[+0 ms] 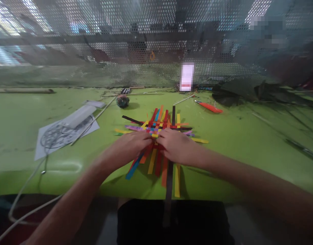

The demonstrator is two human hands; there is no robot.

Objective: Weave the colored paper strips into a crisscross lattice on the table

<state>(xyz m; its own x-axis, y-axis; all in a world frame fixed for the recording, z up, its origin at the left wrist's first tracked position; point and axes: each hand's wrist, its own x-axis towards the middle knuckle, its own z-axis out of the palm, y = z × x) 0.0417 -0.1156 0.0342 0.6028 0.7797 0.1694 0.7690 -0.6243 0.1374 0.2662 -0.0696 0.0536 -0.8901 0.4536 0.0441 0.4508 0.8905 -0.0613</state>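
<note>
A mat of interwoven coloured paper strips lies on the green table, its loose ends fanning out in all directions. My left hand rests on the near left part of the weave, fingers curled and pinched onto strips at the centre. My right hand lies beside it on the near right part, fingers bent down onto the strips. The fingertips of both hands meet at the middle of the mat. Long strips in black, yellow, orange and blue run from under my hands toward the table's near edge.
A printed sheet with a round pattern and a thin stick lie at the left. A small dark ball sits behind the mat, an orange-handled tool at the right rear, dark leaves farther right. A perforated screen stands behind the table.
</note>
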